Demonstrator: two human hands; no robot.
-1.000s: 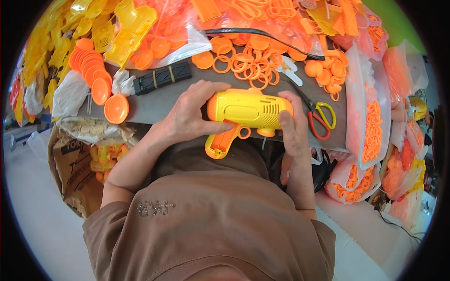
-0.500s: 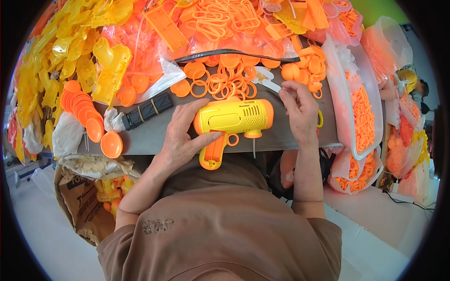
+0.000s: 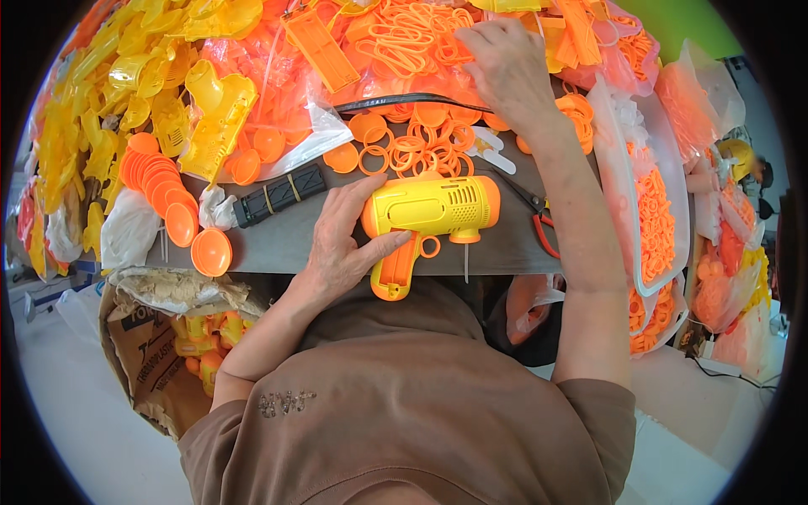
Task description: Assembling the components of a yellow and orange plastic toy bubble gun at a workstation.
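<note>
A yellow and orange toy gun (image 3: 431, 207) lies on its side at the front edge of the dark table, its orange handle pointing toward me. My left hand (image 3: 343, 231) is closed round its left end, thumb over the top of the handle. A small orange ring (image 3: 430, 247) sits beside the handle, and a thin metal pin (image 3: 466, 263) stands below the gun's right part. My right hand (image 3: 503, 71) reaches to the far pile, fingers apart beside a heap of orange oval loops (image 3: 408, 38); its fingertips are partly hidden.
Orange rings (image 3: 412, 151) and round caps lie behind the gun, with a stack of orange discs (image 3: 168, 198) at left. Red-handled scissors (image 3: 543, 227) lie under my right forearm. A clear bin (image 3: 680, 168) of orange parts stands at right; an open paper sack (image 3: 139, 353) stands below left.
My right hand has gone from beside the gun up and away to the oval loops, uncovering the scissors. The left hand still holds the toy gun; the whole view has shifted slightly.
</note>
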